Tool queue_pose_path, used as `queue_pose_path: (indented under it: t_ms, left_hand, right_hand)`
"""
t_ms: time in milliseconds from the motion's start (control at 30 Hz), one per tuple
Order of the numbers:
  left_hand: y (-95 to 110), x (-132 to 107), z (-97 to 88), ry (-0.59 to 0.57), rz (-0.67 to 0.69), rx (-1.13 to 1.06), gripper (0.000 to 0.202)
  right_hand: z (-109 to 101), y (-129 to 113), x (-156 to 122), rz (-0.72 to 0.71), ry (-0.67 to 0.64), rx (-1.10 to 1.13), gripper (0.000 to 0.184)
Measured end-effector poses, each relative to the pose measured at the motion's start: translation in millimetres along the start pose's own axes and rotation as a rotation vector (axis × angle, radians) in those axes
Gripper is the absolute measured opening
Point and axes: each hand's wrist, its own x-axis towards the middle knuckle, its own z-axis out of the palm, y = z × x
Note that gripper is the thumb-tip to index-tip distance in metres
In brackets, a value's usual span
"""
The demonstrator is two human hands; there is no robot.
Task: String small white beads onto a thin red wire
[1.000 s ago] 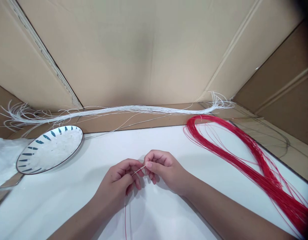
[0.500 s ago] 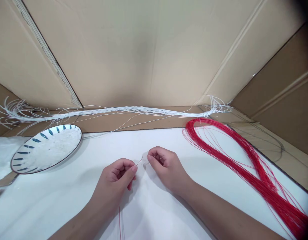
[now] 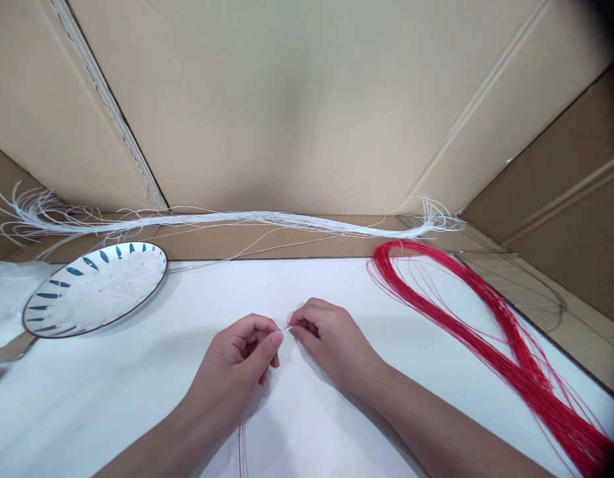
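Over the middle of the white tabletop, my left hand (image 3: 249,348) pinches a thin white strand (image 3: 287,328) between thumb and forefinger. Its short end sticks out toward my right hand (image 3: 324,335), whose thumb and forefinger are closed at the tip of it. Below my left wrist, a thin red strand (image 3: 239,448) runs down toward the near edge, with a fainter line beside it. Whether these join the piece in my fingers is hidden by the left hand.
A long bundle of white strands (image 3: 267,218) lies along the back by the cardboard wall (image 3: 247,119). On the right is a looped bundle of red strands (image 3: 451,322). An oval plate (image 3: 35,307) of white bits stands at left, beside a clear plastic bag (image 3: 8,299).
My hands have come closer together, the right one lowering slightly. The bent strand between them now shows as a short, nearly straight end. The view has shifted a little.
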Motion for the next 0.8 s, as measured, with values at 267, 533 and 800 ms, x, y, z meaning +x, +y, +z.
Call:
queue_pose_path:
  t_ms: [267, 533, 800]
  left_hand:
    - [0.7, -2.5, -0.9, -0.007, -0.023, -0.013, 0.025]
    - [-1.2, -3.6, -0.3, 0.008, 0.015, -0.058, 0.024]
    - [-3.9, -4.3, -1.0, -0.025, 0.046, -0.112, 0.021]
  right_hand:
    - [0.1, 2.3, -1.5, 0.105, 0.027, 0.68, 0.009]
    - [-1.8, 0.9, 1.2, 0.249, -0.136, 1.314, 0.02]
    - [-3.6, 3.4, -0.3, 0.272, -0.306, 1.407, 0.015]
